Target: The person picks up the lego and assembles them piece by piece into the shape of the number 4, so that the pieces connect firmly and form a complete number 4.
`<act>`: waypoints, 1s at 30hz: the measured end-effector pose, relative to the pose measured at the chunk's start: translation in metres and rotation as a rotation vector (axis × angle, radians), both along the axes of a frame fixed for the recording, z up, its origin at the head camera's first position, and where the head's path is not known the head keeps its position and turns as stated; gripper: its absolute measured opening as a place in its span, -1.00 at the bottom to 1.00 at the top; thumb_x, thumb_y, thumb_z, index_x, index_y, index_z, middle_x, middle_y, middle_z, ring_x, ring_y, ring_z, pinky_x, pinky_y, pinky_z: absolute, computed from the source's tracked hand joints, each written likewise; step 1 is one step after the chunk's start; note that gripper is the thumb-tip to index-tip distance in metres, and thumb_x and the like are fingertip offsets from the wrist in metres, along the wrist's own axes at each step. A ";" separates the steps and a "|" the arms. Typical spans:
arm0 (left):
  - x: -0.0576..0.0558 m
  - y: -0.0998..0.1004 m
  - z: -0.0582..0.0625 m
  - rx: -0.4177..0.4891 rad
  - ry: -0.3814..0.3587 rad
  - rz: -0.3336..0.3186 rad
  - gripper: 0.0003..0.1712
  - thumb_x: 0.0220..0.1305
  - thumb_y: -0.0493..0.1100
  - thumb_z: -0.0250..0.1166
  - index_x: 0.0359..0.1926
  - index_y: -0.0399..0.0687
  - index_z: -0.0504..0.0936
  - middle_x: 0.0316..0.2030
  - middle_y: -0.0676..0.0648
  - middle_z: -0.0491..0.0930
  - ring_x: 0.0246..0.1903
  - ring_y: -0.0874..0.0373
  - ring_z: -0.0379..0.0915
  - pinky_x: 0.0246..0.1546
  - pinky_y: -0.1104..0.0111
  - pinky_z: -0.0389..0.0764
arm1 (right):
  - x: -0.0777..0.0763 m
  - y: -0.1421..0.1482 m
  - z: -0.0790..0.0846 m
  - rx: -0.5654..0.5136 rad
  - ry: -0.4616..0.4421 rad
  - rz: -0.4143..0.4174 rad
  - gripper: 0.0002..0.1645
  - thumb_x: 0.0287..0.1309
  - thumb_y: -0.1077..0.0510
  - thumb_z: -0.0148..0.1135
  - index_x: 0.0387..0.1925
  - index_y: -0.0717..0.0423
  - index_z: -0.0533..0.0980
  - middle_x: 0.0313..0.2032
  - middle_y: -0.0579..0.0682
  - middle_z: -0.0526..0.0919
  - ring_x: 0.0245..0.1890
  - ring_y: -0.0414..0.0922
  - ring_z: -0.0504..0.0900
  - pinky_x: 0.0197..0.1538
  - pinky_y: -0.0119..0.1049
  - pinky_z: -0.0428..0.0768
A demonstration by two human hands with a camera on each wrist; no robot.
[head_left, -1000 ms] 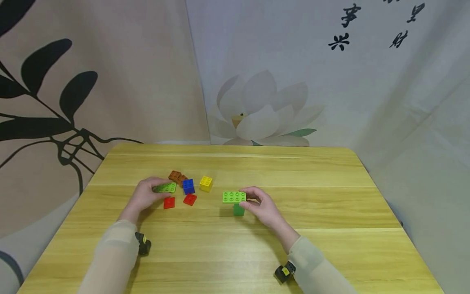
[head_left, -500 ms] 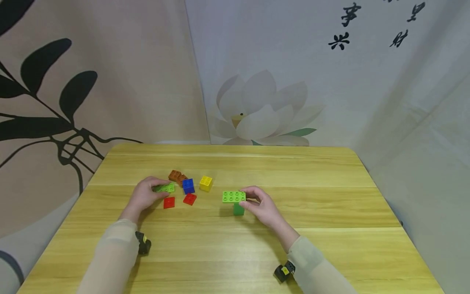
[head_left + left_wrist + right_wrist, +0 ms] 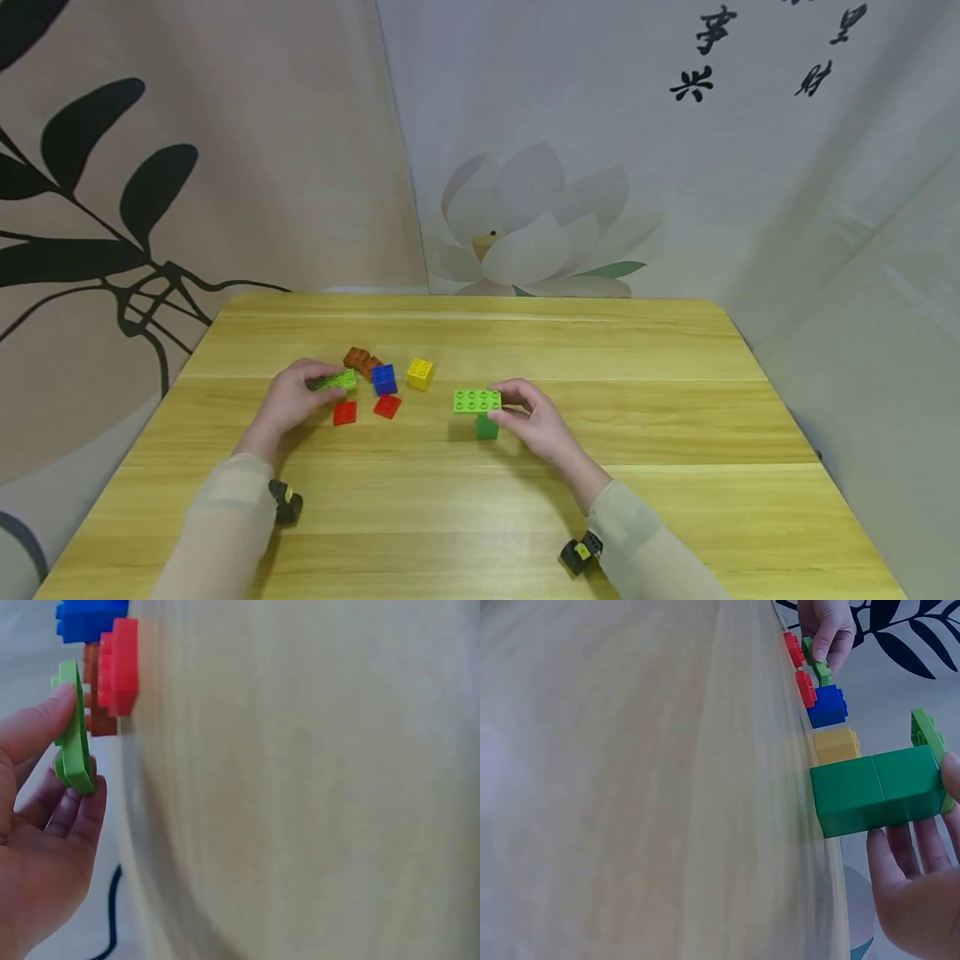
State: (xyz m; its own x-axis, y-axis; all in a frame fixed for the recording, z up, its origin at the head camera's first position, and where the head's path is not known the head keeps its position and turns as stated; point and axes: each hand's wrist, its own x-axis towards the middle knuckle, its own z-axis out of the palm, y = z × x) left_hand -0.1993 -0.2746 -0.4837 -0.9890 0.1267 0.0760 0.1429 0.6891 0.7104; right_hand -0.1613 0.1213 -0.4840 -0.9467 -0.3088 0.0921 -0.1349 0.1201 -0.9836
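Observation:
My left hand pinches a light green toy building brick between thumb and fingers. The left wrist view shows this thin light green brick tilted and raised off the table. Near the table's middle, my right hand holds another light green brick by its right end. That one sits flat across the top of a dark green stack. From the right wrist, two dark green bricks show joined one on the other, standing on the table with fingers against their side.
Two red bricks lie just right of the left hand. Behind them are a blue brick and brown bricks. A yellow brick stands between the hands on the wooden table. A printed curtain hangs behind.
The left hand has shifted slightly left, and the light green brick in it has tilted and turned a little. The right hand and its stack have stayed in place.

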 end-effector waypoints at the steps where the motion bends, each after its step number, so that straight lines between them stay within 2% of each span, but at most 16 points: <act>1: 0.001 0.001 0.001 0.006 0.006 -0.002 -0.56 0.19 -0.20 0.46 0.09 -0.25 0.66 0.03 -0.29 0.53 0.04 -0.23 0.42 0.13 -0.12 0.40 | 0.000 0.000 0.000 -0.001 -0.001 0.002 -0.60 0.19 0.31 0.36 0.07 0.24 0.53 0.03 0.11 0.58 0.08 0.02 0.54 0.16 -0.21 0.54; 7: 0.006 0.012 0.016 0.026 0.050 -0.026 -0.58 0.20 -0.23 0.44 0.10 -0.18 0.67 0.01 -0.21 0.54 0.01 -0.16 0.44 0.07 -0.07 0.46 | -0.001 -0.001 -0.001 -0.002 0.005 -0.001 -0.58 0.20 0.35 0.33 0.10 0.29 0.50 0.07 0.18 0.56 0.08 0.07 0.53 0.15 -0.18 0.56; 12: 0.011 0.028 0.029 -0.003 0.089 -0.078 -0.58 0.20 -0.24 0.44 0.11 -0.14 0.67 0.03 -0.19 0.53 0.05 -0.17 0.42 0.10 -0.14 0.44 | 0.000 -0.001 0.000 0.001 0.011 -0.004 -0.58 0.20 0.36 0.33 0.10 0.30 0.50 0.06 0.18 0.56 0.07 0.07 0.53 0.15 -0.16 0.55; 16: 0.016 0.044 0.037 -0.001 0.109 -0.118 -0.58 0.18 -0.25 0.46 0.10 -0.11 0.68 0.03 -0.16 0.54 0.04 -0.14 0.43 0.08 -0.10 0.47 | 0.001 -0.001 0.001 0.008 0.012 -0.006 -0.60 0.22 0.32 0.33 0.08 0.27 0.51 0.05 0.13 0.57 0.06 0.03 0.54 0.15 -0.18 0.55; 24: 0.022 0.072 0.044 0.035 0.136 -0.177 -0.58 0.12 -0.21 0.51 0.04 -0.08 0.72 -0.01 -0.08 0.56 0.01 -0.04 0.44 0.06 -0.01 0.52 | 0.000 0.000 -0.001 0.004 0.006 -0.002 -0.60 0.20 0.29 0.36 0.08 0.22 0.53 0.03 0.09 0.58 0.05 0.00 0.54 0.15 -0.16 0.55; 27: 0.025 0.082 0.046 0.056 0.152 -0.211 -0.59 0.11 -0.23 0.52 0.02 -0.09 0.73 -0.04 -0.06 0.58 -0.02 -0.02 0.47 -0.01 0.02 0.56 | 0.000 0.000 -0.001 0.011 -0.010 -0.008 -0.59 0.19 0.28 0.37 0.08 0.19 0.54 0.03 0.06 0.59 0.05 -0.02 0.54 0.16 -0.14 0.53; 30: 0.027 0.092 0.048 0.049 0.173 -0.247 -0.59 0.10 -0.23 0.52 0.02 -0.08 0.72 -0.02 -0.06 0.60 0.01 -0.03 0.49 0.01 0.04 0.56 | 0.000 0.001 0.000 0.019 -0.017 -0.012 -0.59 0.19 0.27 0.38 0.08 0.17 0.54 0.02 0.04 0.59 0.06 -0.03 0.53 0.18 -0.11 0.51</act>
State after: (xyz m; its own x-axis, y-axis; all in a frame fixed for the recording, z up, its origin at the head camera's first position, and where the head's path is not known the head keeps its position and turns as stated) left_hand -0.1720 -0.1828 -0.4353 -0.9007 0.3536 0.2523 0.4234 0.5841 0.6925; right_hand -0.1614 0.1219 -0.4844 -0.9517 -0.2990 0.0698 -0.1163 0.1408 -0.9832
